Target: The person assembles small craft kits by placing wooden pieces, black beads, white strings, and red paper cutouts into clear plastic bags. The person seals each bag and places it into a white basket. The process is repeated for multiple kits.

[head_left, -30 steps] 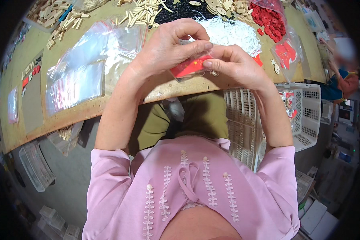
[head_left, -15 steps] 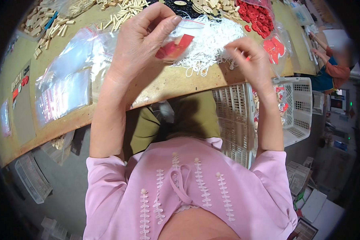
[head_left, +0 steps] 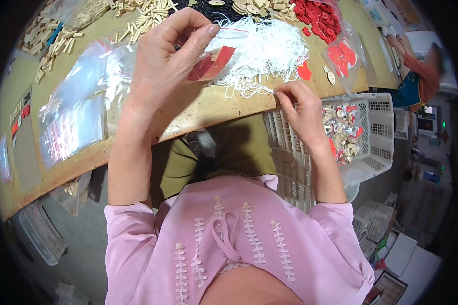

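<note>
My left hand is raised over the table, its thumb and fingers pinched on the top of a clear zip bag. A red flat piece shows inside the bag. Behind the bag spreads a large tangled pile of white strings. At the pile's near edge, my right hand pinches a white string between thumb and fingertips. Just beyond that hand lie a red flat piece and small wooden pieces.
Empty clear bags lie left, beside a grey strip with sample parts. Wooden sticks, black pieces and red discs are heaped at the back. A white crate of filled bags stands right. Another person works far right.
My right hand has come down and left to the pile's near edge and now pinches a string. A red piece now lies by the pile. My left hand still holds the bag, slightly further left.
</note>
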### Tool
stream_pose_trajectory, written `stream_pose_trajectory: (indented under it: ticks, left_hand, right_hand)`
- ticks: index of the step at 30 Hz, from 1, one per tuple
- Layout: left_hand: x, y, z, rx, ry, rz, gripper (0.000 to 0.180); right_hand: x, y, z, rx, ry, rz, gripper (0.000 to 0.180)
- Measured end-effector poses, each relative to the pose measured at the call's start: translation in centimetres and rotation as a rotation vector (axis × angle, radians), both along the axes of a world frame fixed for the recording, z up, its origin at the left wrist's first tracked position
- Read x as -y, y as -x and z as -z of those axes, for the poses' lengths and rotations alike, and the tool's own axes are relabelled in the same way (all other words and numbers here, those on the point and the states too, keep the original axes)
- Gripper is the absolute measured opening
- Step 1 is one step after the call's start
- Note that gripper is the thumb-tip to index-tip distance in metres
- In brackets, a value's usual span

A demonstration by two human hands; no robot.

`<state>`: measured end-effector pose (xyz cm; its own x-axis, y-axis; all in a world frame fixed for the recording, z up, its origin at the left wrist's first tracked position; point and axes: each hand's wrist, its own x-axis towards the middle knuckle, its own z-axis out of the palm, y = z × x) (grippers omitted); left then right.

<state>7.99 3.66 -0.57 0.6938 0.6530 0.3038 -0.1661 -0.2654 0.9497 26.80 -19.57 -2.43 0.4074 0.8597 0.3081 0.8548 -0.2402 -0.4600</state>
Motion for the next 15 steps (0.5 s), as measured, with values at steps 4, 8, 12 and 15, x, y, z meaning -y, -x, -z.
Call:
stream_pose_trajectory:
  ticks: [4,8,12,15]
  left_hand:
    - [-0.5,-0.1,0.6,0.017,-0.072,0.026,0.010]
    - [-0.1,-0.2,0.4,0.104,-0.010,0.070,0.012]
    - [0.1,-0.1,-0.2,0.111,-0.072,0.126,0.009]
    - [0.2,-0.2,-0.5,0.106,-0.306,0.154,0.008]
  right_hand:
    - [-0.8,0.9,-0.6,-0.178,0.129,0.030,0.010]
    - [-1.3,0.8,0.1,-0.230,0.150,0.003,0.010]
    - [-1.9,0.1,-4.0,-0.789,-0.049,0.035,0.006]
    - [-3.5,-0.1,-7.6,-0.890,-0.239,-0.057,0.004]
